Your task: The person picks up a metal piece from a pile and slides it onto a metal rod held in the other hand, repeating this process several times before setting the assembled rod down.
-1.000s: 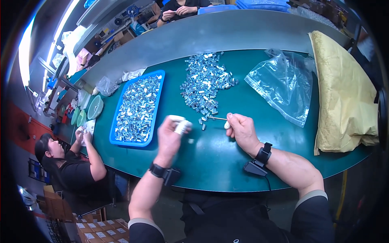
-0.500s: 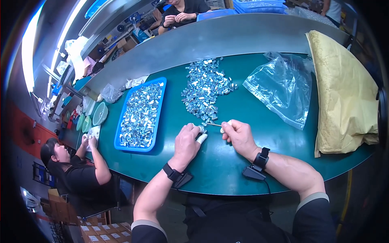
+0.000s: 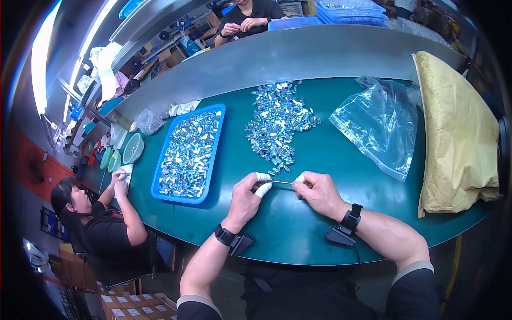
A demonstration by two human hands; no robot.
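Note:
My right hand (image 3: 322,196), its thumb and finger pinched together with white tape showing, holds a thin metal rod (image 3: 282,183) that points left. The rod's far end meets the pinched fingertips of my left hand (image 3: 246,198), which also have white wraps. Whatever sits between those left fingertips is too small and covered to make out. Just beyond both hands, a loose pile of small shiny metal pieces (image 3: 274,125) spreads over the green table (image 3: 298,229). To the left, a blue tray (image 3: 212,160) is filled with similar pieces.
A clear plastic bag (image 3: 381,125) lies right of the pile, beside a large yellowish sack (image 3: 456,133). A grey raised ledge (image 3: 298,53) borders the far side. One co-worker (image 3: 106,224) sits at the left edge, another (image 3: 248,24) beyond the ledge. Green bowls (image 3: 132,149) stand far left.
My left hand has drawn back slightly from the pile's near edge, and its fingertips now meet the rod's end. The right hand keeps its hold on the rod. The whole view has shifted slightly.

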